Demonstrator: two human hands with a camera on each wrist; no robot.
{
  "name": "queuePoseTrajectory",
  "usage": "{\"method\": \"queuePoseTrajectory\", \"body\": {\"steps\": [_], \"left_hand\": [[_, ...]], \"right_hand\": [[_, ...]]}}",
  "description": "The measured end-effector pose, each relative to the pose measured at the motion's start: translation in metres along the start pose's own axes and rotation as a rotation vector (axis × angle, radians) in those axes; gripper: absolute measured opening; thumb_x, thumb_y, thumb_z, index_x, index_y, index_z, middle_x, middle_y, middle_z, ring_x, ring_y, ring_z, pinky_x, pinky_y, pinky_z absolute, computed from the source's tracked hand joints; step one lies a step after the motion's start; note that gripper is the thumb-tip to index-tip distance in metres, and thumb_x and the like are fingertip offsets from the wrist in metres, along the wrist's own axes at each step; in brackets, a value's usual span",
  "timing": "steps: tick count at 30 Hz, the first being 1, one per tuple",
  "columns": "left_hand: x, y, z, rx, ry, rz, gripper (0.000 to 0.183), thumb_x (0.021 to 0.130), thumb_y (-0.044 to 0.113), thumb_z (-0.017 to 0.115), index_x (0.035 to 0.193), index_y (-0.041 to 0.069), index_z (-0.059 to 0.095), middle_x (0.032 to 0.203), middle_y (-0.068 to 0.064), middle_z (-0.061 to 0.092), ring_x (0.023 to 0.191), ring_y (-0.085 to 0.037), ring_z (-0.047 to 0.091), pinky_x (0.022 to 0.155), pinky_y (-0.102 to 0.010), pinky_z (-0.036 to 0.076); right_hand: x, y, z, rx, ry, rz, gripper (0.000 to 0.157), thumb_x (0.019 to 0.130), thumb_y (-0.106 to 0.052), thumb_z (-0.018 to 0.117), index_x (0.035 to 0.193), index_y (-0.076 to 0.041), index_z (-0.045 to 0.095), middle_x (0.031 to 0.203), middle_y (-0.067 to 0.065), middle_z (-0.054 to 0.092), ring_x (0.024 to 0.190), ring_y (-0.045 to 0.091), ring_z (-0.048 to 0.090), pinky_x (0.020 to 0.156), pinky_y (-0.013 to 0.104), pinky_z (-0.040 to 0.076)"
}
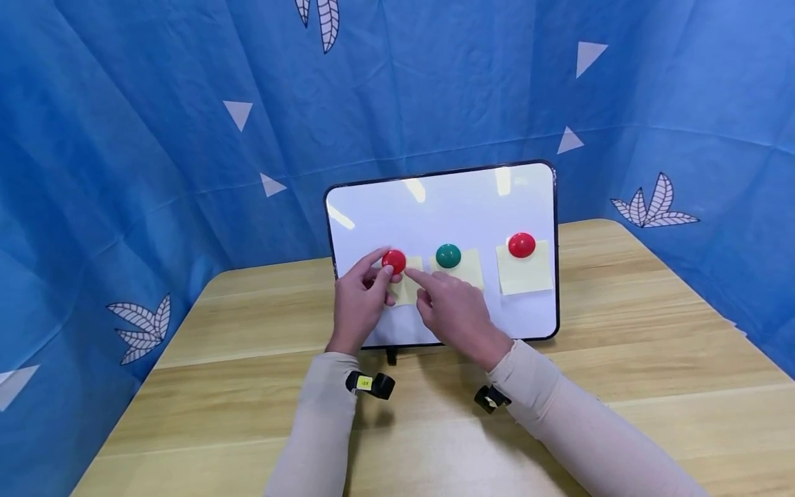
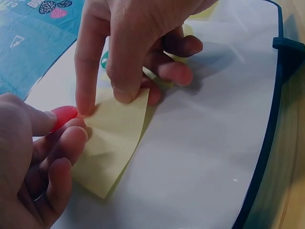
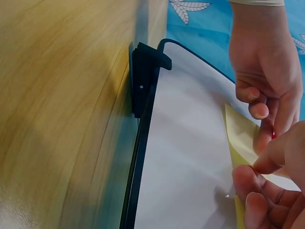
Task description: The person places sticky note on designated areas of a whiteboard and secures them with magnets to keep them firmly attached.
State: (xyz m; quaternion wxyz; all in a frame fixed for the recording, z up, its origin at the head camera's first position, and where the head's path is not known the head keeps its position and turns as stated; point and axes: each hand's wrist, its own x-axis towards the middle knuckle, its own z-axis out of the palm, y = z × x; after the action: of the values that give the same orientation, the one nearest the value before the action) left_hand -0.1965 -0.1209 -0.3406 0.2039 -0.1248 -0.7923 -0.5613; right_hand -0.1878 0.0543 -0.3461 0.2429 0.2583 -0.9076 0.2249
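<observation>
My left hand (image 1: pixel 360 304) pinches a red round magnet (image 1: pixel 394 261) between thumb and fingers, at the top of the leftmost yellow sticky note (image 1: pixel 406 293). The right hand (image 1: pixel 456 310) has its index finger stretched out, its tip against the note beside that magnet. Its thumb lies over the note's lower right side, and the other fingers are bent. In the left wrist view the note (image 2: pixel 112 148) stands slightly off the whiteboard (image 2: pixel 200 124) along its lower edge. A green magnet (image 1: pixel 448 256) sits on the middle note (image 1: pixel 470 268), partly covered by the right hand.
At the right, another red magnet (image 1: pixel 522 245) sits at the top of a third sticky note (image 1: pixel 524 276). The black-framed whiteboard leans back on a wooden table (image 1: pixel 261 324). A black foot (image 3: pixel 145 78) props its lower edge. Blue curtain (image 1: pixel 435 83) surrounds the table.
</observation>
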Motion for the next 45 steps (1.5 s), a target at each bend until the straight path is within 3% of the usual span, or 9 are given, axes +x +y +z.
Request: {"method": "queuePoseTrajectory", "body": {"steps": [7,15,28,36,45], "left_hand": [[0.0,0.003,0.003,0.084,0.023,0.025,0.038,0.1,0.02,0.065,0.137,0.024,0.063,0.092,0.0,0.072,0.059,-0.019,0.063,0.062,-0.033,0.058],[-0.001,0.004,0.005,0.169,0.049,0.018,0.038,0.099,0.022,0.066,0.137,0.022,0.063,0.091,0.001,0.072,0.061,-0.015,0.063,0.063,-0.032,0.057],[0.002,0.007,0.011,0.326,0.091,0.076,0.037,0.097,0.023,0.068,0.134,0.017,0.064,0.082,0.001,0.068,0.065,-0.014,0.059,0.059,-0.031,0.053],[0.002,0.005,0.011,0.336,0.101,0.087,0.036,0.098,0.024,0.067,0.133,0.017,0.063,0.08,0.003,0.065,0.066,-0.014,0.058,0.059,-0.031,0.052],[0.003,0.001,0.008,0.318,0.094,0.11,0.034,0.098,0.02,0.066,0.132,0.015,0.063,0.081,0.0,0.068,0.065,-0.014,0.058,0.06,-0.031,0.053]], "right_hand": [[0.0,-0.002,0.0,0.008,0.0,0.007,0.047,0.089,-0.011,0.073,0.134,-0.016,0.064,0.071,-0.002,0.058,0.05,0.009,0.044,0.043,0.021,0.038],[-0.001,-0.001,0.002,0.018,0.001,-0.007,0.046,0.089,-0.012,0.074,0.133,-0.014,0.064,0.079,0.001,0.065,0.05,0.008,0.045,0.043,0.019,0.039],[0.0,0.0,0.0,0.025,0.015,0.009,0.037,0.091,-0.011,0.07,0.128,-0.012,0.065,0.078,0.001,0.065,0.05,0.009,0.045,0.041,0.021,0.038],[0.0,-0.001,0.0,0.028,0.013,0.014,0.038,0.09,-0.012,0.071,0.128,-0.012,0.065,0.08,0.001,0.066,0.051,0.009,0.046,0.042,0.02,0.039],[0.0,0.001,0.002,0.046,0.03,-0.003,0.039,0.09,-0.01,0.07,0.129,-0.011,0.065,0.073,-0.003,0.058,0.05,0.009,0.044,0.04,0.022,0.037]]}}
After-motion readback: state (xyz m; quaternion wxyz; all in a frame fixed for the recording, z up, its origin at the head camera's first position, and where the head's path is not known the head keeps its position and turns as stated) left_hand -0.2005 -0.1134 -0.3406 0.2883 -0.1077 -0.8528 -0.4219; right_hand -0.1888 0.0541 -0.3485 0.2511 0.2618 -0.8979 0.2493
